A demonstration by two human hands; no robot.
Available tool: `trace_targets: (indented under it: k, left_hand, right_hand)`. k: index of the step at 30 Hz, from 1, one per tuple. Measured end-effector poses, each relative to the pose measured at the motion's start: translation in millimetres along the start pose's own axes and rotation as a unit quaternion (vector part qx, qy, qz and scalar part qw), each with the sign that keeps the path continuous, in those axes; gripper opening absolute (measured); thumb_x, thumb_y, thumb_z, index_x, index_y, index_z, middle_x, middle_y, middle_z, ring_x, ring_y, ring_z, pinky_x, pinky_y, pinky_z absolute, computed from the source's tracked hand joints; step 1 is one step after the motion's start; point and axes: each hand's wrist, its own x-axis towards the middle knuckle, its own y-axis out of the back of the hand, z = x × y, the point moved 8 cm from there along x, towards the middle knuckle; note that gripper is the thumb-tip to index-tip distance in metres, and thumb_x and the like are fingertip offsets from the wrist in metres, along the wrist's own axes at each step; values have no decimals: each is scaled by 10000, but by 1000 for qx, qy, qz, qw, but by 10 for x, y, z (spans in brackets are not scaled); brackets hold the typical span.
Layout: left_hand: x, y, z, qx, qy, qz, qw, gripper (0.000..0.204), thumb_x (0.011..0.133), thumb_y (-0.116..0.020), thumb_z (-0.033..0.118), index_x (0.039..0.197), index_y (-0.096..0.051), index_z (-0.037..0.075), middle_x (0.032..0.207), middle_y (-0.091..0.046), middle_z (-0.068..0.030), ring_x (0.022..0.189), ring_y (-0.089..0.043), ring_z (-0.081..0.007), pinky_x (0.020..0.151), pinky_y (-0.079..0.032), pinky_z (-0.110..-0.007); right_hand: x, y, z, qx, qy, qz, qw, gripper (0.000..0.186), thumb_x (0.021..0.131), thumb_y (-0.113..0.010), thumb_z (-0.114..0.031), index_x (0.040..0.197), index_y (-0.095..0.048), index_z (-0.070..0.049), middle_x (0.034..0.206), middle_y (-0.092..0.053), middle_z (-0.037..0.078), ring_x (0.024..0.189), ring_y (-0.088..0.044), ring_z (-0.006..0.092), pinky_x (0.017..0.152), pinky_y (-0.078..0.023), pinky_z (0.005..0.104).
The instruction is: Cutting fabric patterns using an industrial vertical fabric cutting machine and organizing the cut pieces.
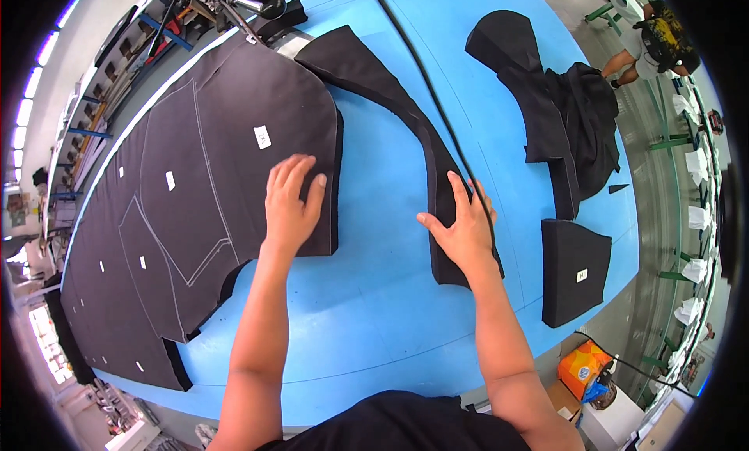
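Observation:
A thick stack of black fabric (234, 123) with chalk outlines and small white labels covers the left of the blue table. My left hand (292, 205) lies on the stack near its cut right edge, thumb and fingers apart. A long, curved strip of black fabric layers (382, 72) runs from the stack's far end down to the middle of the table. My right hand (466, 225) rests spread on the near end of this strip. A black cable (425, 69) comes down from the top and passes beside the right fingers. Neither hand grips anything.
On the right lie crumpled black offcuts (581, 123) and a smaller labelled stack of black pieces (577, 271). A cutting machine (261, 5) stands at the far left. An orange bag (583, 371) sits off the table's near right edge. Another person (651, 41) is far right.

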Motion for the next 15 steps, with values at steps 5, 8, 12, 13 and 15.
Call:
trace_targets:
  k: [5,8,12,13,15]
  left_hand:
    - [232,-482,-303,170,22,-98,980,702,971,-644,453,1522,-460,60,1615,-391,-161,1541,-251,-390,1218,-168,-622]
    - [187,-711,-343,231,32,-147,961,791,954,-614,500,1582,-375,83,1653,-337,-142,1564,-194,-389,1222,-84,-658]
    - [202,-706,-332,234,36,-146,961,770,943,-629,445,1576,-386,80,1651,-342,-141,1565,-199,-384,1222,-77,-656]
    - [203,-706,-329,236,36,-149,959,770,943,-629,445,1576,-386,80,1651,-342,-141,1565,-199,-384,1222,-77,-656]
    - [212,-705,-320,230,39,-144,962,765,933,-642,431,1569,-399,81,1647,-351,-142,1566,-202,-380,1224,-72,-651]
  right_hand:
    - [420,51,-315,38,20,71,997,790,873,-784,-408,1517,-435,-112,1510,-364,257,1337,-438,410,1083,-335,576]
    - [521,-78,-294,12,31,62,998,755,881,-775,-358,1503,-436,-99,1503,-371,253,1327,-450,411,1063,-357,580]
    - [530,-195,-300,-4,35,42,999,757,874,-778,-334,1501,-430,-90,1482,-402,244,1300,-479,400,1044,-383,561]
    - [532,-189,-295,-2,37,50,998,754,875,-776,-332,1501,-430,-92,1474,-413,239,1291,-489,394,1042,-387,553]
    - [544,-180,-292,5,37,46,998,747,880,-770,-323,1501,-428,-92,1472,-416,238,1282,-496,392,1038,-390,547]
